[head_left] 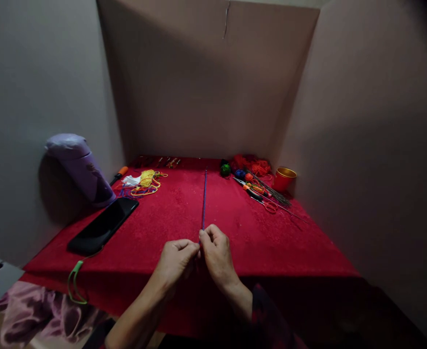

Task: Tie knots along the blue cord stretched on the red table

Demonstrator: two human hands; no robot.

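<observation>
A thin blue-purple cord (pixel 204 198) runs straight across the red table cloth (pixel 170 228) from the far side toward me. My left hand (pixel 176 264) and my right hand (pixel 217 254) meet at its near end, close to the table's front edge. Both are closed in a pinch on the cord, fingertips almost touching each other.
A black phone (pixel 103 225) with a green strap (pixel 75 281) lies front left beside a purple flask (pixel 80 167). Yellow cords (pixel 148 182) lie back left. Scissors (pixel 260 198), thread balls (pixel 235 170), thin rods and an orange cup (pixel 284 178) sit back right. Cardboard walls enclose the table.
</observation>
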